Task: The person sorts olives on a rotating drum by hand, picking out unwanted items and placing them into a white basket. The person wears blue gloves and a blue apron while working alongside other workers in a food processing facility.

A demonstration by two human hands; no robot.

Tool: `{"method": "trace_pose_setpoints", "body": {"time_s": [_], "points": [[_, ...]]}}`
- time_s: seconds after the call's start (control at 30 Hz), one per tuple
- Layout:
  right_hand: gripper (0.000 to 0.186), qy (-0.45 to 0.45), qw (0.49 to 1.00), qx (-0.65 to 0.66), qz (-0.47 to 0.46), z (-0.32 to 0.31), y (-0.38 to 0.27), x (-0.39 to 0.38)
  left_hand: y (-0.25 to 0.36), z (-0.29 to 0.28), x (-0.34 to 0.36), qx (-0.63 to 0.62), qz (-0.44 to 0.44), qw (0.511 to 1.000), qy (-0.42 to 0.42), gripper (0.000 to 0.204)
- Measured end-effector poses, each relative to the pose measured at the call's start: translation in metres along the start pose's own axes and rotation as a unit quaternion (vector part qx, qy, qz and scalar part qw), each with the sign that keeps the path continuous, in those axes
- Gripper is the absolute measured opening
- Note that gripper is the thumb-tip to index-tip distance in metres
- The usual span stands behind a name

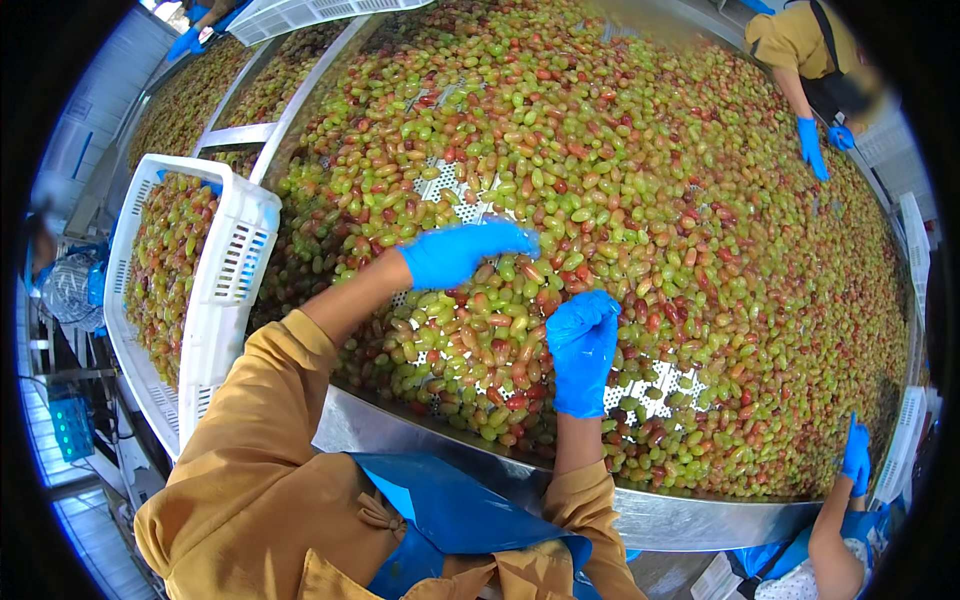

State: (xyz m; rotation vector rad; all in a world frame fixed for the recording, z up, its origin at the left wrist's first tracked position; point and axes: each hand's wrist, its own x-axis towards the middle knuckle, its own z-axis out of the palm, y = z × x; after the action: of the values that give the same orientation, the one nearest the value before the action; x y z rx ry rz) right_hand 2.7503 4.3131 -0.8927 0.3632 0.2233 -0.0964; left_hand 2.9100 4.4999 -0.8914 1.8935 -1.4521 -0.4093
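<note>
Loose oval grapes (640, 220), green to red, cover a wide sorting table whose white perforated surface (655, 390) shows through in patches. My left hand (465, 255), in a blue glove, reaches over the grapes with its fingers stretched out to the right, just above or touching them. Close by on its right, my blue-gloved right hand (583, 350) is closed, fingers curled inward over the grapes. Whatever those fingers hold, if anything, is hidden.
A white slotted crate (250, 240) full of grapes stands at the left beside a metal divider (300, 100). The table's metal rim (400, 430) runs before me. Gloved co-workers' hands (812, 150) reach in at far right, near right (856, 455) and far left (185, 43).
</note>
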Motion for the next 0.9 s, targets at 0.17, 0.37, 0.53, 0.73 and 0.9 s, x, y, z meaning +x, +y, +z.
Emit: {"method": "trace_pose_setpoints", "body": {"time_s": [0.17, 0.37, 0.53, 0.73, 0.9], "points": [[0.041, -0.07, 0.993, 0.078, 0.056, 0.001, 0.009, 0.0, -0.098, -0.083, -0.009, -0.018, -0.316, 0.924, 0.215, 0.052], [0.039, -0.05, 0.992, 0.11, 0.015, -0.005, 0.012, 0.008, -0.161, -0.118, -0.014, 0.054, -0.486, 0.855, 0.173, 0.036], [0.035, -0.039, 0.993, 0.112, 0.018, -0.012, 0.017, 0.014, -0.169, -0.095, -0.017, 0.13, -0.405, 0.9, 0.097, 0.04], [0.036, -0.044, 0.995, 0.082, 0.029, -0.021, 0.032, 0.02, -0.139, -0.082, -0.036, 0.182, -0.301, 0.936, 0.012, 0.041], [0.035, -0.039, 0.998, 0.051, 0.016, -0.028, 0.039, 0.024, -0.123, -0.109, -0.053, 0.044, -0.358, 0.93, 0.073, 0.048]]}}
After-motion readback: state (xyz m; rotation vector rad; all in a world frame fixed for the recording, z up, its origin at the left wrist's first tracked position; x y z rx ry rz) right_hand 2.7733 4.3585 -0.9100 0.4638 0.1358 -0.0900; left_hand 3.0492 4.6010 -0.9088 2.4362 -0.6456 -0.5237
